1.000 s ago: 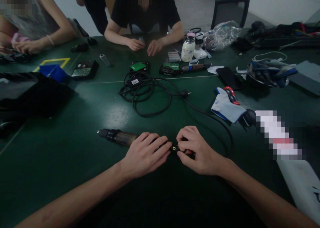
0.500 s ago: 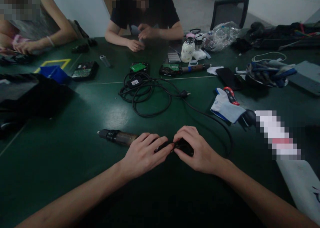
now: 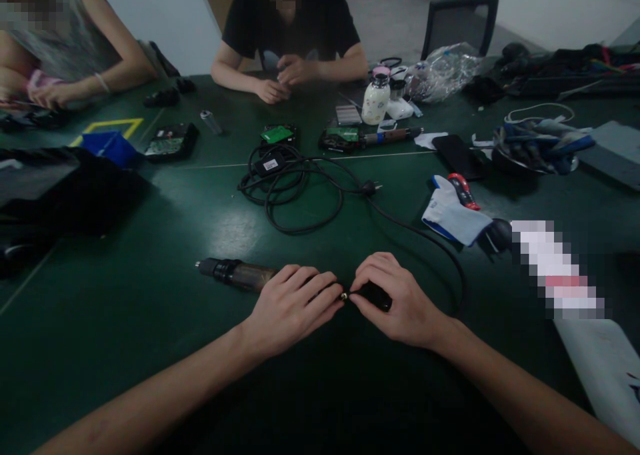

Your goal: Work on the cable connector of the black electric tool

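A dark electric screwdriver [image 3: 245,274] lies across the table in front of me, its bit end pointing left. My left hand [image 3: 293,308] is closed over its rear half. A small shiny metal end [image 3: 344,296] shows just past the left fingertips. My right hand [image 3: 395,298] pinches a black cable connector [image 3: 376,296], a short way right of that metal end. Between the two hands is a narrow gap. Fingers hide much of both pieces.
A black power cord [image 3: 303,228] with a plug [image 3: 370,187] lies coiled ahead. Beyond it are opened hard drives [image 3: 277,135], a second screwdriver [image 3: 393,136] and a bottle [image 3: 376,100]. A glove [image 3: 453,215] lies right. Two people sit across the table.
My right hand has drawn slightly right with the connector, opening a small gap from my left fingertips. The metal end now shows more clearly. My left hand stays nearly still.
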`<state>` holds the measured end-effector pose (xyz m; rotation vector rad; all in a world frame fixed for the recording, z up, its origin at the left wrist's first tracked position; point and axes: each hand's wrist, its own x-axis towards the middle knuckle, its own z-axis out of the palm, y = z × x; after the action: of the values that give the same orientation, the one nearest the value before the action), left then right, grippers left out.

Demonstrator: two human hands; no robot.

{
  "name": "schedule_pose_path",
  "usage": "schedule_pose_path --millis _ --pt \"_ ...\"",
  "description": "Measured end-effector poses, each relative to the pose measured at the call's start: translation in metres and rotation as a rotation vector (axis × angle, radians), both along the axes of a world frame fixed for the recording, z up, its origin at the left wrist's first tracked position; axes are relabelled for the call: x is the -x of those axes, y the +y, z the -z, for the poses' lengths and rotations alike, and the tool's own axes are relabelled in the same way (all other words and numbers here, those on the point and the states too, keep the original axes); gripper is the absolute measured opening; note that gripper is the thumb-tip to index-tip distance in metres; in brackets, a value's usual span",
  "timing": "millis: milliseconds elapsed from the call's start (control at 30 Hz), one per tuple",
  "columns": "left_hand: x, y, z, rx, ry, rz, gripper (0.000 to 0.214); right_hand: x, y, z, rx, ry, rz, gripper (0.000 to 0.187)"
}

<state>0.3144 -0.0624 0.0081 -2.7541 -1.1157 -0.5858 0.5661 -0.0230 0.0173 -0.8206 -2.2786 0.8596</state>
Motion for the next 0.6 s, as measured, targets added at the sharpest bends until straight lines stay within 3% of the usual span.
schedule_pose_path --millis 300,600 --pt "-0.0020 0.0002 -0.0012 0.003 0.019 -0.013 0.021 0.0013 -0.0001 0.0007 -0.017 -0.060 -0.030 0.014" --pt "-0.0020 -0.0002 0.0012 0.025 -0.057 -0.006 0.025 0.0020 -0.0004 0.0023 -0.039 -0.068 -0.019 0.008"
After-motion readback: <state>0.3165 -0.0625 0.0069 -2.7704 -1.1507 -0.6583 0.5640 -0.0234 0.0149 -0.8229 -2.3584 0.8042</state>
